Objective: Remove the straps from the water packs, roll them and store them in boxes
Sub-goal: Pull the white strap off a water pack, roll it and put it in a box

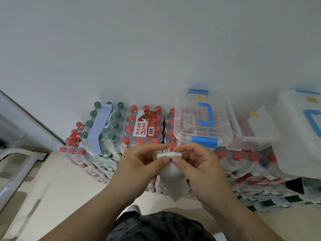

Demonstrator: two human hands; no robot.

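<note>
A pale strap [171, 178] hangs between my hands, its top end wound into a small roll. My left hand [139, 164] pinches the left end of the roll and my right hand [196, 164] pinches the right end. Behind them stand stacked water packs [144, 127] with red caps. One green-capped pack [104, 133] still carries a light blue strap [99, 129] over its top. A clear storage box [184, 115] with a blue handle and blue latches sits closed on the packs, just beyond my right hand.
Another clear box [250, 122] and a frosted box [298, 133] with a blue handle stand to the right on the packs. A white wall rises behind everything. A white metal frame [15, 169] stands on the beige floor at left.
</note>
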